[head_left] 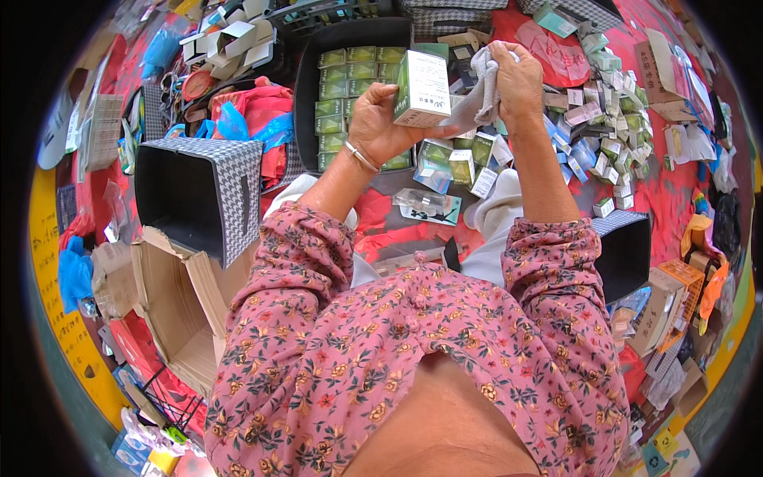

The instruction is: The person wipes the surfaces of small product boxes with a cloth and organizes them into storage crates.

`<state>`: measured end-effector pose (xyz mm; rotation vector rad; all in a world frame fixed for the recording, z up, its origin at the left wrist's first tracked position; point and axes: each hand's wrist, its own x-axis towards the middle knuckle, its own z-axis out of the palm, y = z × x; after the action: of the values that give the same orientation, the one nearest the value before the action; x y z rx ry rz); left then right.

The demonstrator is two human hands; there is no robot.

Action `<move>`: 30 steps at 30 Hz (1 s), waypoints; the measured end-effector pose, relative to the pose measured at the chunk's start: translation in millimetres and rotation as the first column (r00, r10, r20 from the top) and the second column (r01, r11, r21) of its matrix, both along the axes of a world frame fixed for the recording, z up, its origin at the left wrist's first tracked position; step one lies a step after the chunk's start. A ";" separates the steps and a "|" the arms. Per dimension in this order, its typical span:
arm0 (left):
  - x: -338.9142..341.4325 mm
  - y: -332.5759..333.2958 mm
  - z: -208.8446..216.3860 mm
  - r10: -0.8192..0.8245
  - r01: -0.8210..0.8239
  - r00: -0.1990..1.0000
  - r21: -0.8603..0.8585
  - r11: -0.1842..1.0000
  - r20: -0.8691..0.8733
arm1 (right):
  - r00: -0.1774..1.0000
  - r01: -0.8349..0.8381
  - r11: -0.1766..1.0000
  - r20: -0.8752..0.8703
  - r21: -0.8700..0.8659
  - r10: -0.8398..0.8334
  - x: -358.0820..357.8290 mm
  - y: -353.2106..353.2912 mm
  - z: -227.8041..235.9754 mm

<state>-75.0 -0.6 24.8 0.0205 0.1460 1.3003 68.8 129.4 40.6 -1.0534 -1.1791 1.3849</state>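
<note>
My left hand [372, 127] is closed around a small green-and-white carton [425, 83], held upright over the edge of a black bin [354, 33]. A grey cloth [482, 89] hangs from the pinched fingers of my right hand [518, 79], just right of the carton. Its lower part reaches toward my left fingertips; whether they touch it I cannot tell. Rows of green cartons [331, 108] stand inside the bin, partly hidden by my left hand. Below the hands, loose green-and-white cartons [462, 165] lie between my knees and the bin.
A wide pile of small cartons [616, 147] spreads at the right. On the left, a checked black bin [238, 195] lies on its side above an open cardboard box [195, 350]. A clear plastic pack [429, 205] lies between my legs. Another black bin [625, 258] sits by my right elbow.
</note>
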 end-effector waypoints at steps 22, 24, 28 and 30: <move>-27.5 -1.4 -13.2 0.263 -0.324 0.904 -0.141 0.935 -0.336 | 0.805 -0.418 0.735 0.592 0.534 0.028 -50.5 -75.8 -0.1; -32.4 -0.8 -6.7 0.259 -0.319 0.902 -0.129 0.939 -0.345 | 0.781 -0.517 0.721 0.600 0.462 0.175 -38.7 -71.5 4.3; -32.9 4.0 -4.5 0.310 -0.340 0.915 -0.080 0.937 -0.258 | 0.875 -0.242 0.894 0.483 0.377 0.033 -24.6 -41.7 16.0; -26.2 4.2 -9.9 0.320 -0.383 0.873 -0.111 0.917 -0.369 | 0.905 -0.103 0.906 0.416 0.410 -0.085 -27.4 -32.5 16.9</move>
<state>-101.2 3.6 14.9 0.0692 0.5929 1.6393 41.5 96.9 57.6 -1.0561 -1.7173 0.8540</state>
